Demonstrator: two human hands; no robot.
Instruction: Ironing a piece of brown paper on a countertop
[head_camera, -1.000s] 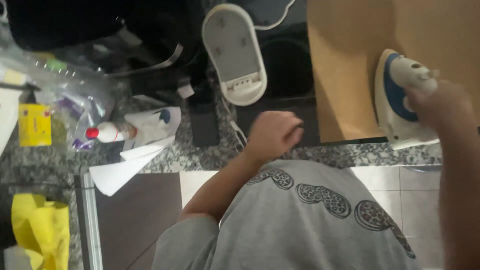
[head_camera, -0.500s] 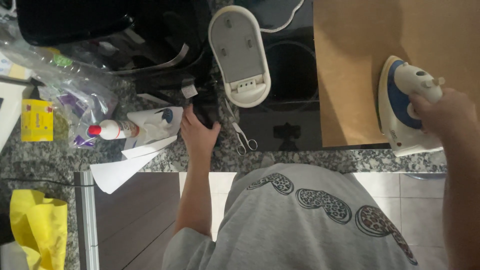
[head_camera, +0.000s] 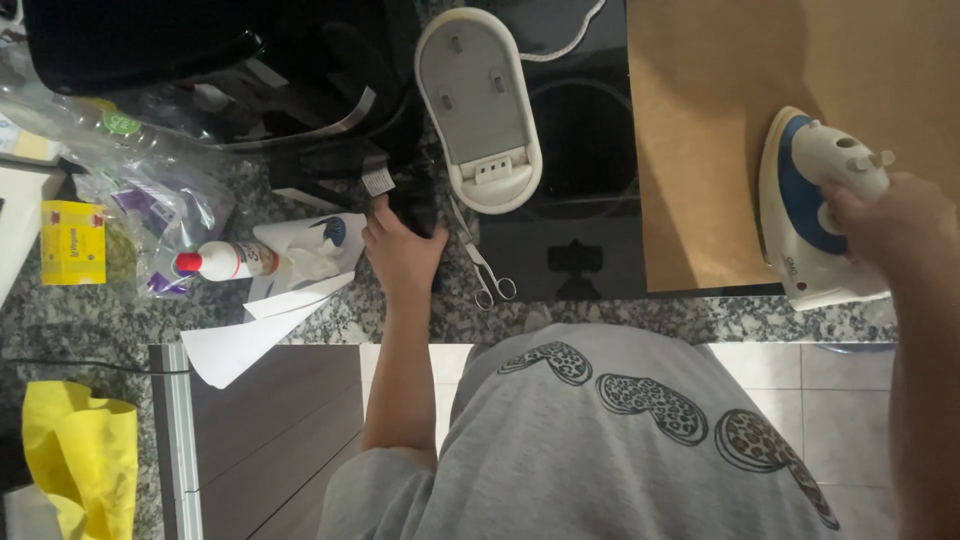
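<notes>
— Since a second ago, what has moved?

— Left hand (head_camera: 403, 255) has travelled from the counter's front edge up to the black fabric (head_camera: 400, 195) beside the white oval iron base (head_camera: 478, 110); half a second ago it was already close, and now its fingertips sit on the cloth. Right hand (head_camera: 885, 225) stays on the iron (head_camera: 812, 210).

— How is each hand closed?

— Right hand is clenched round the handle of the white and blue steam iron, which rests on the brown kraft paper (head_camera: 740, 120). Left hand's fingers curl into the dark cloth; whether they pinch it or only press on it, I cannot tell.

— What lies about the left hand?

— Just to its right, small metal scissors (head_camera: 483, 265) lie on the granite counter (head_camera: 330, 320), handles toward the person. Just to its left, a white paper cone with a blue mark (head_camera: 305, 245), and touching that, a white glue bottle with a red cap (head_camera: 225, 262) on its side. Below those, folded white paper (head_camera: 240, 340) hangs over the counter edge.

— Farther out?

— Beyond the bottle, a clear plastic bag (head_camera: 130, 190) and a small yellow box (head_camera: 72, 243). Above the hand, a black bag (head_camera: 200, 50). Low at the far left, a yellow plastic bag (head_camera: 75, 460).
</notes>
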